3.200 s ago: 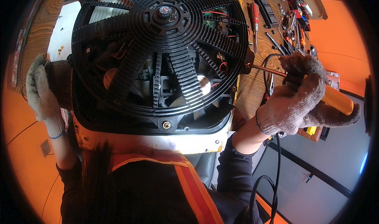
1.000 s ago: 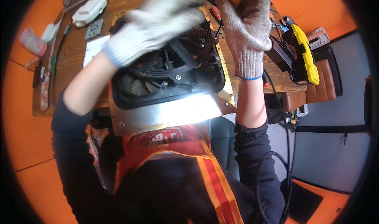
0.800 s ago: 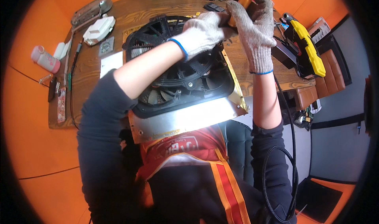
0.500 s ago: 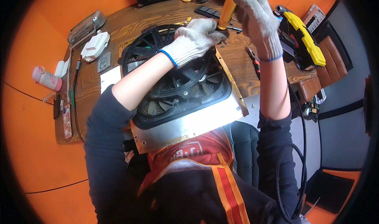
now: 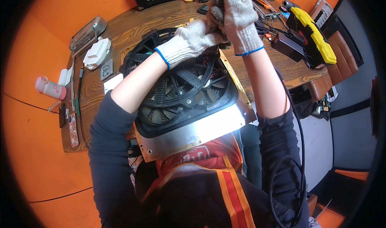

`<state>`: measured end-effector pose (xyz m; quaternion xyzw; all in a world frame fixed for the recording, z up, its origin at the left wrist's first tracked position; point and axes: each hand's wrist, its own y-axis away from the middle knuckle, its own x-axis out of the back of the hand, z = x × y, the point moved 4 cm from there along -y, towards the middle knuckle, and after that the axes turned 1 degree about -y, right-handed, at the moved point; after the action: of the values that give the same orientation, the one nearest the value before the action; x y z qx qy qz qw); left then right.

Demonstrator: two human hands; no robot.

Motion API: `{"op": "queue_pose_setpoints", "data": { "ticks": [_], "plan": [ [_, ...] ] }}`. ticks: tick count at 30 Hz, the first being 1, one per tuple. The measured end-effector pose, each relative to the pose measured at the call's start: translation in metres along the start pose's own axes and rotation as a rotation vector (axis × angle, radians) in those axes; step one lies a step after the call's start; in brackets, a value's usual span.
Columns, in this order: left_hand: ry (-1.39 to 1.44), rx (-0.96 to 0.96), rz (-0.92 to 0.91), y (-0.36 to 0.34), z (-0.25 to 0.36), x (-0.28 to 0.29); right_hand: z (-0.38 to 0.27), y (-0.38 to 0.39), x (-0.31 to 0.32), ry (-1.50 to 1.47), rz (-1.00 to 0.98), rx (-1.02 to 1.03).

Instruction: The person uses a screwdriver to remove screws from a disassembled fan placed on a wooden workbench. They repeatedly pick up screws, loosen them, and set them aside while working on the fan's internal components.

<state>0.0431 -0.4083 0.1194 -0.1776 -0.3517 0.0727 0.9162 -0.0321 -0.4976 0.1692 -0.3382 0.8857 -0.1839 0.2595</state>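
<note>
A black round cooling fan [image 5: 187,83] lies over a black shroud on a silver metal panel [image 5: 201,129], close against my body. At the fan's far right edge, my gloved left hand [image 5: 193,39] is closed; what its fingertips pinch is hidden. Right beside it and a little higher, my gloved right hand [image 5: 236,13] is wrapped tight, its fingers touching or nearly touching the left ones. The yellow screwdriver handle that showed half a second ago is covered by this hand.
On the wooden table [image 5: 124,31] stand a yellow-and-black tool case [image 5: 311,35], a black power adapter [image 5: 287,47], and scattered hand tools at the far right. A white plastic case [image 5: 97,53] and pink bottle [image 5: 50,88] sit left. A black cable [image 5: 299,127] hangs beside my right arm.
My right hand has come left and closed over the yellow screwdriver handle, which is now out of sight. My left hand stays at the fan's edge. The view has shifted slightly.
</note>
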Motion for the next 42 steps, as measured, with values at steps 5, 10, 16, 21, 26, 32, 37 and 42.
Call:
{"op": "queue_pose_setpoints", "data": {
  "ticks": [5, 10, 16, 21, 26, 32, 37, 42],
  "plan": [
    [-0.453, 0.248, -0.139, -0.007, -0.017, 0.001, -0.010, 0.015, 0.001, 0.112, 0.058, 0.203],
    [-0.076, 0.047, -0.075, 0.006, -0.001, 0.002, -0.008, -0.002, -0.017, -0.395, -0.633, -0.313],
    [-0.135, 0.223, -0.213, 0.005, 0.008, 0.012, 0.004, -0.015, -0.022, -0.794, -0.770, -0.620],
    [-0.234, 0.270, -0.219, 0.000, -0.010, 0.009, 0.017, -0.020, -0.023, -0.545, -0.512, -0.588],
    [-0.364, 0.233, -0.163, 0.003, -0.002, 0.018, 0.017, -0.016, -0.028, -0.313, -0.290, -0.484],
    [-0.474, 0.363, 0.024, 0.011, 0.033, 0.018, -0.014, 0.001, -0.030, 0.547, -0.135, 0.304],
    [-0.609, 0.464, 0.195, 0.018, 0.041, -0.001, -0.015, 0.006, -0.009, 0.295, -0.095, -0.131],
    [-0.610, 0.320, 0.141, 0.015, 0.040, 0.001, -0.022, -0.002, -0.025, -0.185, -0.405, -0.138]
  ]
}}
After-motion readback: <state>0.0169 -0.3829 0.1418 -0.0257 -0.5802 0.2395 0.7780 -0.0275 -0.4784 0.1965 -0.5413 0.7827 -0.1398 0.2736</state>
